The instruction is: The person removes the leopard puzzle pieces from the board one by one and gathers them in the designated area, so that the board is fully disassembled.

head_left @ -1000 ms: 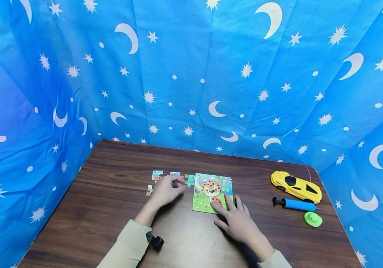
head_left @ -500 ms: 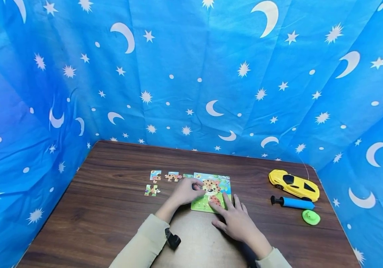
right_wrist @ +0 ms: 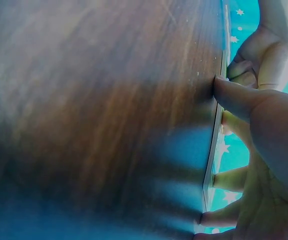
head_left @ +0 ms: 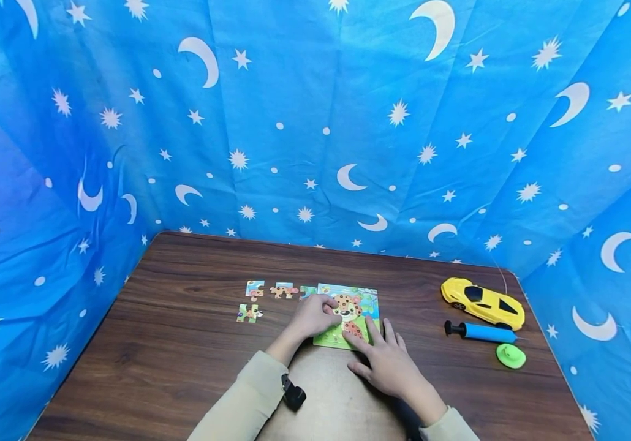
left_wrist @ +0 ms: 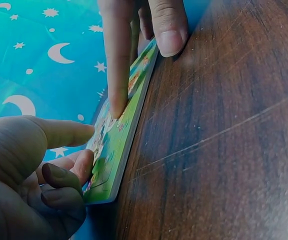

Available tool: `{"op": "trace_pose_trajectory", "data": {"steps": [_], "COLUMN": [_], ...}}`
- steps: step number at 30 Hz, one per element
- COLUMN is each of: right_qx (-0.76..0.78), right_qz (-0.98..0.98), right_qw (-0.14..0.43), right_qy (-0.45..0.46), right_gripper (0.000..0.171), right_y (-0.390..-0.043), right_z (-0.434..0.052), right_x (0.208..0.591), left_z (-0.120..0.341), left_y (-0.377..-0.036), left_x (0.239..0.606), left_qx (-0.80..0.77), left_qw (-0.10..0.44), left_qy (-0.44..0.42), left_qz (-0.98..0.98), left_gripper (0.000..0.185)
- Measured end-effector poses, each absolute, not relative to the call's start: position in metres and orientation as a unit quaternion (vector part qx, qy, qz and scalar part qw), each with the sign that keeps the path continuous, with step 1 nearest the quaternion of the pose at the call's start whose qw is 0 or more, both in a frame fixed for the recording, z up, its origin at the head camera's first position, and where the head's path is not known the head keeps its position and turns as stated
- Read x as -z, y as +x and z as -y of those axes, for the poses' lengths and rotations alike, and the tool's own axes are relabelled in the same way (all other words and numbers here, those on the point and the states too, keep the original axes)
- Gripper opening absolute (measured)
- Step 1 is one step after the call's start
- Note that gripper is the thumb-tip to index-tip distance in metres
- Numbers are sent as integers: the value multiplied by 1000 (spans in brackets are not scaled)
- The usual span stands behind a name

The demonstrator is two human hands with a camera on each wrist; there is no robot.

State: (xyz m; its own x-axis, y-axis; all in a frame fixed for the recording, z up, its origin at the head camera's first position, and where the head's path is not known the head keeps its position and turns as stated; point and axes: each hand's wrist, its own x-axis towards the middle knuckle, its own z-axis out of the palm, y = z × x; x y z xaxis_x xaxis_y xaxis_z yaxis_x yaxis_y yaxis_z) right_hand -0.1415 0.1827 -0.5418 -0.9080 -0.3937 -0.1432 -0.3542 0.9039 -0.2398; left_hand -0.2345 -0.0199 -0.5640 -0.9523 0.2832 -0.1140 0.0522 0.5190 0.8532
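A puzzle board (head_left: 369, 301) with a leopard picture lies flat on the wooden table (head_left: 183, 349). My left hand (head_left: 315, 315) sits on the board's left part, fingers curled and thumb forward, pinching a small puzzle piece that is mostly hidden. In the left wrist view those curled fingers (left_wrist: 64, 180) touch the board's near corner (left_wrist: 126, 135). My right hand (head_left: 386, 362) lies flat, with straight fingers pressing the board's lower right. Its thumb (right_wrist: 234, 96) touches the board's edge (right_wrist: 213, 150). Several loose pieces lie left of the board, among them an orange one (head_left: 284, 290).
At the right of the table stand a yellow toy car (head_left: 483, 301), a blue hand pump (head_left: 483, 332) and a green round object (head_left: 511, 356). Blue cloth with moons and stars (head_left: 315, 122) walls in the table at the back and both sides.
My left hand has moved right, from over the loose pieces onto the board's left part. The right hand has stayed on the board.
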Motion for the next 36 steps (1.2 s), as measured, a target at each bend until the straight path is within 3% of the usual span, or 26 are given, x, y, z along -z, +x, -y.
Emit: {"op": "trace_pose_trajectory", "data": {"steps": [19,36], "right_qx": [105,100], "right_qz": [-972,-972], "right_qw": [89,86], "right_qy": [-193,-194], "right_gripper": [57,58], "right_y": [-141,-144], "right_z": [-182,-183], "right_x": [541,545], "left_z": [12,10], "left_y": [-238,-235], "left_x": [564,563], "left_qx": [-392,-427], "left_qw": [104,103], "left_qy": [104,90], "left_qz": [-908,-894], "left_gripper": [32,32]}}
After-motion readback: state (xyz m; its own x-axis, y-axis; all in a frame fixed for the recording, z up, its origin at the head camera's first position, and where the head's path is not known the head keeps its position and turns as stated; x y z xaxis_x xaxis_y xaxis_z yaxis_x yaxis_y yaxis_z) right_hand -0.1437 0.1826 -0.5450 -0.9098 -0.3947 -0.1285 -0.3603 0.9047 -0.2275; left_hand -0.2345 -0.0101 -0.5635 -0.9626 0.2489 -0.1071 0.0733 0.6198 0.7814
